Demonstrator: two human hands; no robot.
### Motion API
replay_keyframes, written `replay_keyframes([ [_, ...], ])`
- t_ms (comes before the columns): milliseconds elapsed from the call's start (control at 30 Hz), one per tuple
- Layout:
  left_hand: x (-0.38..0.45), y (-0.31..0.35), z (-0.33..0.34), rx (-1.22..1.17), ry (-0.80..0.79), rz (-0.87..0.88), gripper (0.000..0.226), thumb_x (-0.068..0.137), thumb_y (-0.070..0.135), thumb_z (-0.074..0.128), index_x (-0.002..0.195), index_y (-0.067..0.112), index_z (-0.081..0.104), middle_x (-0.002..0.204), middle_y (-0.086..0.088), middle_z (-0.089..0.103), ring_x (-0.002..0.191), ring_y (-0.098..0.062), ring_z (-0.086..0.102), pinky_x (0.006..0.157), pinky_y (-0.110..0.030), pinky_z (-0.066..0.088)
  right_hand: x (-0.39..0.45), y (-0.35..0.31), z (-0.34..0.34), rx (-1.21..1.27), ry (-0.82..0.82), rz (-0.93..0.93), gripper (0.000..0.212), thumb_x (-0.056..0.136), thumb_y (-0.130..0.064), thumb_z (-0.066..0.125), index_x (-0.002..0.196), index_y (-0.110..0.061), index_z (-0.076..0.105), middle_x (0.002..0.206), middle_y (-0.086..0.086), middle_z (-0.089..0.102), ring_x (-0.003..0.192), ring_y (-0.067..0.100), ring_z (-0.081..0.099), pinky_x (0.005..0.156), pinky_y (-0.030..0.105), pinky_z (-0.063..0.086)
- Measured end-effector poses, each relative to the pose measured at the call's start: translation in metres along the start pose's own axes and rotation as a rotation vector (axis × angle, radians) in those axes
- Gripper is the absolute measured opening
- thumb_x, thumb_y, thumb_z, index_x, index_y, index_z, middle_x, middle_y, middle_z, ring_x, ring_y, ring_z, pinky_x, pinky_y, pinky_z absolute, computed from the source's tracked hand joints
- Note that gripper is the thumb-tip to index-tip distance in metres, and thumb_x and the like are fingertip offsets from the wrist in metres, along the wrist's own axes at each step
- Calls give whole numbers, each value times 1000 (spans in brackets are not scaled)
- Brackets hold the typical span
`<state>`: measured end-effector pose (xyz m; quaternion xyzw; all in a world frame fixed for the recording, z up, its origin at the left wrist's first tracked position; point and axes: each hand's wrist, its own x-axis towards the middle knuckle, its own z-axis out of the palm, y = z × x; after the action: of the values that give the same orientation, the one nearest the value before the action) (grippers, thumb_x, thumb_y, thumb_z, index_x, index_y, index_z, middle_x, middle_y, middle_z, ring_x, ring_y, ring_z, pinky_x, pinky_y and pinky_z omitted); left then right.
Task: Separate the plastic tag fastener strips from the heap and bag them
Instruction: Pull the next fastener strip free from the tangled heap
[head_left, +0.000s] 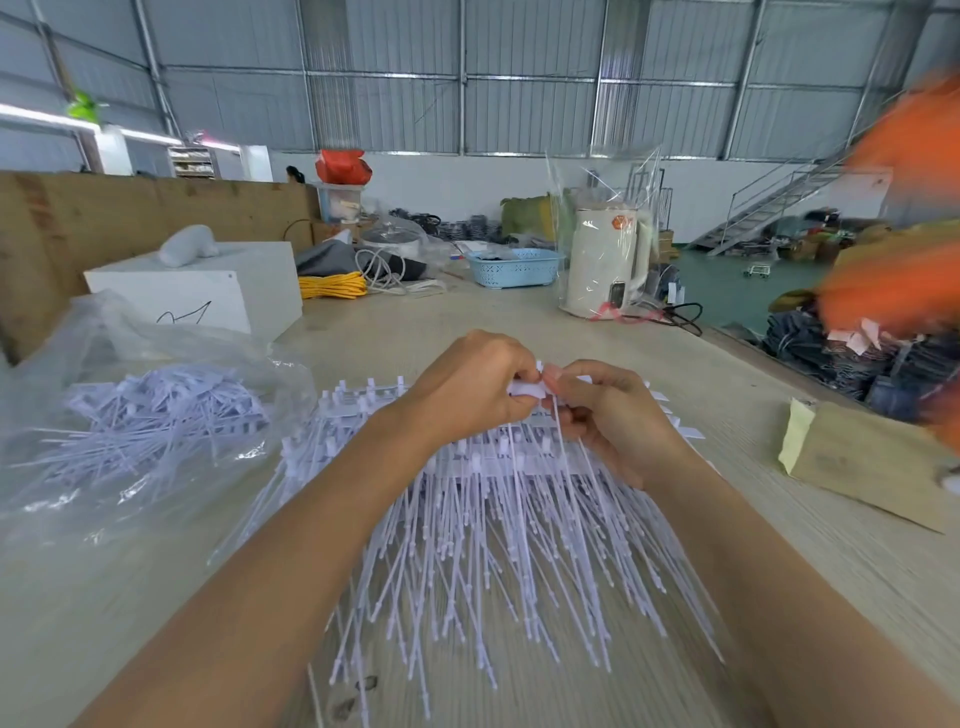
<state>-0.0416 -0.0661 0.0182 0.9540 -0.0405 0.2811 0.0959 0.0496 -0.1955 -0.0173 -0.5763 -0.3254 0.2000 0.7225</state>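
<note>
- My left hand (467, 389) and right hand (608, 415) meet at the top of the heap (467, 519), at about twelve o'clock from its middle, fingers curled — both pinch the flat head of one white strip (524, 388) between them.
- I judge the hands sit this close so that one steadies the row while the other twists a single strip free.
- The heap lies on the table (519, 317) with heads away from me and thin tails fanned toward six o'clock, which keeps the heads in easy reach.
- The clear bag (130, 415) lies open at nine o'clock, just beside the heap, loose strips already inside — a short carry for each freed one.
- A kettle (605, 260) in plastic wrap stands well apart at one o'clock.
</note>
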Motion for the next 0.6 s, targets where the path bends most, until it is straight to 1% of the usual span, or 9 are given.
replay_keyframes([
  [67, 0, 2, 0, 1, -26, 13, 10, 79, 12, 70, 88, 6, 73, 80, -8, 66, 65, -20, 53, 61, -31, 44, 0, 0, -1, 2, 5, -15, 24, 89, -8, 61, 64, -5, 61, 56, 6, 49, 54, 16, 41, 44, 21, 34],
  [133, 0, 0, 0, -5, -45, 19, 9, 79, 11, 70, 86, 6, 73, 79, -8, 67, 64, -18, 53, 60, -28, 42, -1, 1, -1, -12, 16, -34, 23, 89, -4, 59, 66, -4, 61, 58, 7, 49, 52, 14, 41, 44, 20, 34],
  [200, 0, -2, -1, -42, -58, 12, 9, 80, 11, 70, 86, 5, 73, 76, -6, 66, 61, -14, 51, 59, -24, 39, -1, 1, 0, -47, 16, -63, 24, 90, -1, 57, 67, -5, 62, 61, 9, 48, 50, 12, 41, 45, 19, 35],
  [300, -1, -2, -2, -119, -63, -12, 7, 79, 8, 69, 82, 3, 73, 65, 3, 60, 54, -4, 48, 54, -19, 37, -2, 2, -3, -108, -17, -124, 24, 90, 0, 56, 67, -6, 62, 61, 6, 49, 49, 9, 40, 47, 19, 35],
  [333, -2, -3, -2, -164, -61, -37, 7, 80, 7, 69, 79, 2, 73, 61, 5, 59, 51, -4, 49, 53, -18, 38, -3, 3, -4, -128, -39, -152, 22, 89, 0, 57, 68, -6, 61, 62, 5, 49, 50, 9, 40, 48, 20, 35],
  [400, -3, -4, -4, -341, -69, -128, 10, 81, 8, 69, 73, 2, 71, 52, 9, 59, 44, -4, 51, 49, -19, 42, -4, 4, -7, -169, -86, -221, 15, 87, -3, 60, 72, -6, 60, 64, 2, 50, 54, 10, 41, 50, 21, 36],
  [467, -5, -6, -8, -524, -83, -182, 12, 84, 9, 68, 72, 7, 70, 50, 9, 62, 42, -4, 53, 46, -18, 44, -5, 1, -6, -175, -118, -279, 9, 81, -15, 63, 73, -10, 62, 66, 1, 53, 57, 12, 42, 52, 23, 37],
  [533, -5, -6, -11, -637, -79, -206, 10, 84, 6, 67, 75, 8, 71, 56, 6, 67, 45, -6, 55, 46, -17, 45, -5, -2, -3, -89, -124, -274, 9, 76, -21, 62, 69, -18, 66, 73, 13, 52, 62, 22, 39, 57, 27, 34],
  [600, -4, -5, -10, -705, -66, -226, 7, 84, 3, 66, 78, 2, 70, 62, 0, 69, 47, -9, 57, 46, -18, 46, -4, -5, -1, -11, -115, -251, 14, 77, -18, 61, 65, -21, 67, 79, 20, 48, 69, 27, 38, 62, 31, 32],
])
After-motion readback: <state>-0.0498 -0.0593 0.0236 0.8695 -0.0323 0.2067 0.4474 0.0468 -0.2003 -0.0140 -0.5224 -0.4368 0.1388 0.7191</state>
